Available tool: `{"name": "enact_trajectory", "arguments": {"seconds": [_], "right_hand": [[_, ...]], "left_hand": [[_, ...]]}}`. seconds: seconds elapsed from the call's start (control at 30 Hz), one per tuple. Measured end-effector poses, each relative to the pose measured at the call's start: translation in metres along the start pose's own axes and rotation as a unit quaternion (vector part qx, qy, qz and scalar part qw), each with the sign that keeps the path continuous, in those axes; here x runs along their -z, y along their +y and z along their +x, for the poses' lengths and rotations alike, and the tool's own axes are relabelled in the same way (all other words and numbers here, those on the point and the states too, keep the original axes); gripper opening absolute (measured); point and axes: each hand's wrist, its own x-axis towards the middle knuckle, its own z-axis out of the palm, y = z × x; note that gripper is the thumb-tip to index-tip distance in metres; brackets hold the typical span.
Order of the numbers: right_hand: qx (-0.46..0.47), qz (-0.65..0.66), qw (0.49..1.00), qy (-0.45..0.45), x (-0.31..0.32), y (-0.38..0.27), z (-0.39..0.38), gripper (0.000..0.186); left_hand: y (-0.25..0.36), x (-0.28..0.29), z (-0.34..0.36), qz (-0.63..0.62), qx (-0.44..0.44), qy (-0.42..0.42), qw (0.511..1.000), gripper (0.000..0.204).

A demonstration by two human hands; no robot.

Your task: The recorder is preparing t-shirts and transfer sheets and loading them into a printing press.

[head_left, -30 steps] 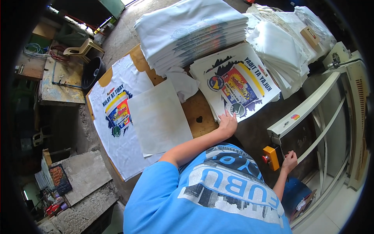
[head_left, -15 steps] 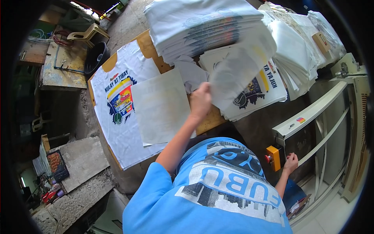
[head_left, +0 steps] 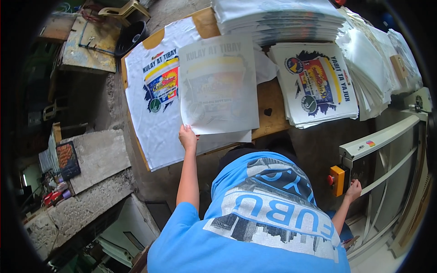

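Observation:
My left hand pinches the lower left corner of a translucent paper sheet, on which a faint print shows. The sheet hangs over the table, covering part of a white printed shirt and most of a second pale sheet. The shirt lies spread flat, with a colourful print on its chest. Off to the right, my right hand is closed around the near end of a curved white bar on a machine. An orange box with a red push button is just left of that hand.
Right of the sheet lies a stack of printed papers, with folded white shirts piled behind. More white cloth is heaped at the far right. A wooden table carries these. A black basin and plastic chair stand far left.
My left hand has moved left from the paper stack, bringing the sheet over the shirt. My right hand stays at the bar. The whole view has shifted somewhat.

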Motion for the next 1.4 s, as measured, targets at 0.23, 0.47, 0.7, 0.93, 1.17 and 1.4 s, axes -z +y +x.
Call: {"name": "enact_trajectory", "arguments": {"seconds": [0.23, 0.47, 0.7, 0.93, 1.17, 1.4], "right_hand": [[0.003, 0.001, 1.0, -0.017, -0.004, 0.016, 0.008, 0.031], [-0.003, 0.002, 1.0, -0.026, -0.004, 0.012, 0.007, 0.031], [-0.009, 0.015, 0.999, -0.028, -0.003, 0.014, 0.008, 0.031], [-0.019, 0.06, 0.998, 0.001, -0.003, 0.0, -0.002, 0.033], [-0.04, 0.081, 0.996, -0.003, 0.004, -0.023, -0.008, 0.032], [-0.049, 0.081, 0.995, 0.019, 0.004, -0.026, -0.008, 0.031]], "left_hand": [[-0.042, 0.023, 0.003, 0.021, 0.03, 0.035, 0.999, 0.019], [-0.05, 0.028, 0.005, 0.126, -0.008, 0.123, 0.984, 0.026], [0.01, 0.008, 0.0, 0.163, -0.168, 0.196, 0.952, 0.052], [0.123, -0.113, -0.065, 0.007, -0.469, -0.139, 0.872, 0.045], [0.169, -0.234, -0.174, 0.072, -0.606, -0.312, 0.729, 0.057], [0.178, -0.261, -0.203, 0.263, -0.61, -0.37, 0.65, 0.029]]}}
